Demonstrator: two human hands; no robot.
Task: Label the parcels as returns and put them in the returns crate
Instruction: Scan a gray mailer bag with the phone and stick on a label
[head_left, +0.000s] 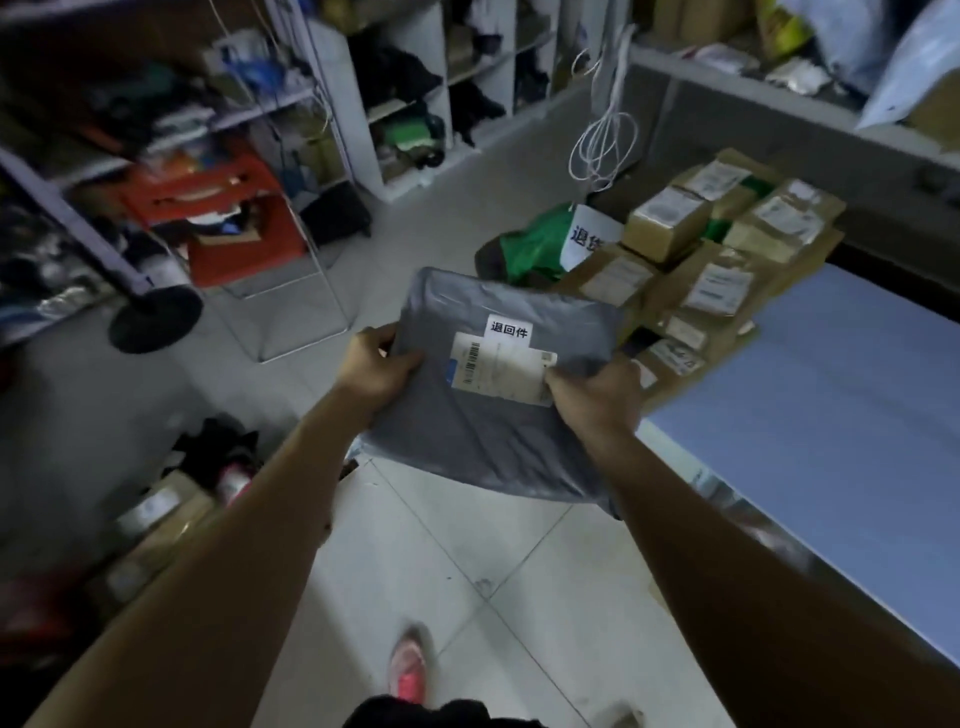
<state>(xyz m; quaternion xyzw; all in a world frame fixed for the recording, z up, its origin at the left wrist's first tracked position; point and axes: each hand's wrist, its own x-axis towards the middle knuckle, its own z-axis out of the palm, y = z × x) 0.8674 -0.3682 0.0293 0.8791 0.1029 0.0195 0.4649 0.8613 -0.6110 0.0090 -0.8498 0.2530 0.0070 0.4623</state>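
Dim rm w/ pale tiled floor, white shelving at back, blue-topped table on rt.

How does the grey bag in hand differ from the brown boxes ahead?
The grey bag is soft, flat plastic; the brown boxes are rigid cardboard. Left hand and right hand hold the grey bag up; the brown boxes lie piled. The grey bag bears a small white sticker; the brown boxes show none clearly. Both carry shipping labels.

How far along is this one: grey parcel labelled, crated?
Done: the grey parcel carries a white return sticker above its shipping label, and cardboard boxes are piled at the green crate. In hand: left hand and right hand both grip the parcel, short of the crate. Left: placing it in the crate.
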